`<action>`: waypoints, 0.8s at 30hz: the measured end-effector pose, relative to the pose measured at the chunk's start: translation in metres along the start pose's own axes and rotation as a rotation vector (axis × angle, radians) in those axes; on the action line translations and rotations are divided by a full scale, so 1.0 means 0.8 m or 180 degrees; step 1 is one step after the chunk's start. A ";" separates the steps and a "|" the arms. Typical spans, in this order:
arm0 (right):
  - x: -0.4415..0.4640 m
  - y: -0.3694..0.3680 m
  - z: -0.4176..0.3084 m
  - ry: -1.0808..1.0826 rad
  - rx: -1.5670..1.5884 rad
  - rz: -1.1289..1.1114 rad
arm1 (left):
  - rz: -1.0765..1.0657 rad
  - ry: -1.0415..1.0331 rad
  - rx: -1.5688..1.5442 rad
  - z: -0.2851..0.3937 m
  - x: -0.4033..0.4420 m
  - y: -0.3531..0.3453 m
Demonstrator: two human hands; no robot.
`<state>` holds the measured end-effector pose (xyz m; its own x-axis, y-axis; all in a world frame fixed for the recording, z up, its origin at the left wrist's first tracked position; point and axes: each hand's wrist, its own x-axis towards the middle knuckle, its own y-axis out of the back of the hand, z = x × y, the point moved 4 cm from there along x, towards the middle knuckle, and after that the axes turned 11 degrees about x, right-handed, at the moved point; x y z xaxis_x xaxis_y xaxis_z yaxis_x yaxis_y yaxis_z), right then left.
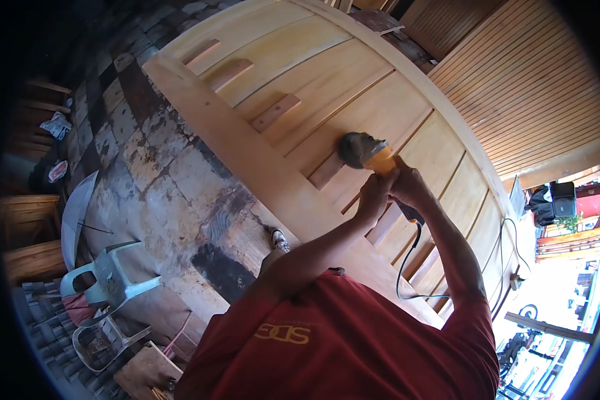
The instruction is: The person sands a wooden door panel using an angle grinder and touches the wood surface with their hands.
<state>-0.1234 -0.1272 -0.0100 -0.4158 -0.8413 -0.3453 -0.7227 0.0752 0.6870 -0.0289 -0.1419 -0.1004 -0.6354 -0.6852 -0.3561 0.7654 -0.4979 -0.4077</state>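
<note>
Both of my hands are closed around a yellow angle grinder (380, 160) with a dark round disc head. My left hand (376, 195) wraps the body from the left, and my right hand (410, 184) grips it close alongside. Finger details partly overlap there. The disc end is at the surface of a large pale wooden panel (353, 87) with long grooves; whether it touches cannot be told. Short wooden blocks (275, 113) stand in a row along the panel's near side, one close by the disc. A black power cord (412, 250) trails from the tool's rear.
A worn tiled floor (173, 167) lies left of the panel. A pale plastic chair (117, 273) and an umbrella (78, 210) are at the left. Slatted wooden panels (523, 87) lean at upper right. The cord loops across the panel's right part toward a bright opening.
</note>
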 end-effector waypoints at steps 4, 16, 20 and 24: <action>-0.019 -0.015 -0.012 0.0203 -0.0307 -0.0137 | 0.0311 -0.0135 -0.0314 -0.011 -0.028 0.010; 0.002 0.003 0.004 0.0233 -0.0148 0.0006 | 0.0121 0.0031 -0.0002 -0.008 0.010 0.000; -0.013 0.004 0.007 0.0206 -0.0240 0.0010 | 0.0024 0.0040 0.0380 -0.007 -0.003 -0.004; -0.008 0.009 0.015 -0.0247 0.0141 -0.0032 | -0.0004 -0.0104 0.0260 -0.014 0.006 -0.010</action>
<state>-0.1322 -0.1149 -0.0104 -0.4486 -0.7984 -0.4018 -0.7501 0.0919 0.6549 -0.0391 -0.1352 -0.1084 -0.6337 -0.7009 -0.3273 0.7712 -0.5395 -0.3378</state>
